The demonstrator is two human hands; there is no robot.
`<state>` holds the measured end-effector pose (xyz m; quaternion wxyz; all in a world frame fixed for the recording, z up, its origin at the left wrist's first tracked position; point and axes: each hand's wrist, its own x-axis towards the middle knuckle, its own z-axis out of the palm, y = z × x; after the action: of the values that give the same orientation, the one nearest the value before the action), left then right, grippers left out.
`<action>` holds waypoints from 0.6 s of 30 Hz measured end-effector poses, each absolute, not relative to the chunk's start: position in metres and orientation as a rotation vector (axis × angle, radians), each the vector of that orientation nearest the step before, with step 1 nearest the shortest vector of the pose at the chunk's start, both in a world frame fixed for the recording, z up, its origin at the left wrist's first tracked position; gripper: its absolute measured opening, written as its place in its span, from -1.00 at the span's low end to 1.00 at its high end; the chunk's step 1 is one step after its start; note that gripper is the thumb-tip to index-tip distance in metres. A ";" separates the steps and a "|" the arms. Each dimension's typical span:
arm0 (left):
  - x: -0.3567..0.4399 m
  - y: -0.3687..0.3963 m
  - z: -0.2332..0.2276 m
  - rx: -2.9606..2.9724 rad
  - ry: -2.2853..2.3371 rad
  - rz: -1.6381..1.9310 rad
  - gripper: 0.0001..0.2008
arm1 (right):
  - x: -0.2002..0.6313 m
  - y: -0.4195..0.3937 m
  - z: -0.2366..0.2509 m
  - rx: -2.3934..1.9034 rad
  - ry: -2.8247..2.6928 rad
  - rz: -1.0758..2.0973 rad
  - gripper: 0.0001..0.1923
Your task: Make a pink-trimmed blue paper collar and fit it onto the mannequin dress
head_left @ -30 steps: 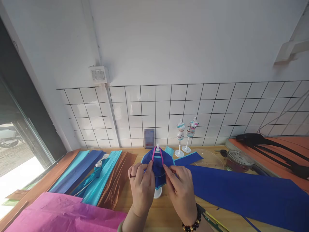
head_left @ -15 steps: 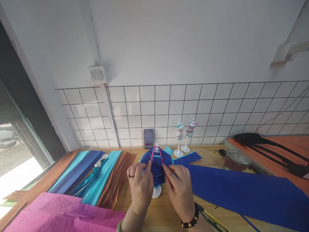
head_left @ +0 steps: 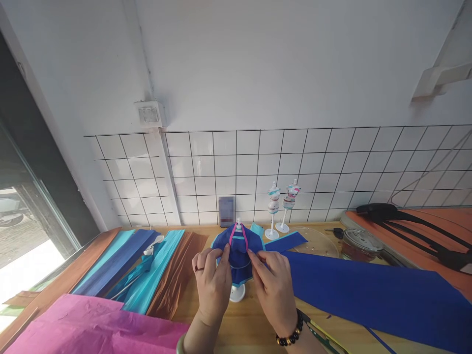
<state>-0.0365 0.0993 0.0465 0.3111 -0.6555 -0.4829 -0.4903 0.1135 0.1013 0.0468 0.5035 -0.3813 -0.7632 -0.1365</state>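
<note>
While pink tissue paper (head_left: 92, 327) lies left on the wooden bench (head_left: 254, 327), left hand (head_left: 212, 285) and right hand (head_left: 275, 285) pinch with fingers the dark blue paper dress (head_left: 239, 250) on a small white mannequin stand (head_left: 237, 294), bench centre; long blue paper sheet (head_left: 368, 290) to the right.

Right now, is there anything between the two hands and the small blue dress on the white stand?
Nothing visible. The left hand and the right hand already pinch the blue paper dress at its waist from both sides, so nothing lies between fingers and dress. The white stand rises between the wrists, below.
</note>
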 end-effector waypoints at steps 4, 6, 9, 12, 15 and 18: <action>-0.036 0.099 0.044 -1.729 -1.278 -1.279 -0.70 | 0.113 0.101 0.047 -0.933 -1.852 -0.347 -0.63; -0.036 0.099 0.042 -1.728 -1.284 -1.284 -0.70 | 0.113 0.100 0.047 -0.939 -1.854 -0.356 -0.63; -0.037 0.099 0.040 -1.725 -1.288 -1.285 -0.71 | 0.112 0.100 0.046 -0.935 -1.854 -0.374 -0.64; -0.038 0.101 0.038 -1.731 -1.278 -1.280 -0.72 | 0.112 0.101 0.045 -0.929 -1.861 -0.387 -0.65; -0.038 0.102 0.036 -1.733 -1.279 -1.274 -0.73 | 0.112 0.101 0.046 -0.925 -1.856 -0.396 -0.65; -0.039 0.103 0.036 -1.732 -1.274 -1.279 -0.74 | 0.112 0.101 0.045 -0.915 -1.851 -0.403 -0.65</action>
<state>-0.0385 0.1026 0.0357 0.3144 -0.6573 -0.4835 -0.4851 0.1123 0.1011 0.0454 0.4962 -0.3775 -0.7639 -0.1663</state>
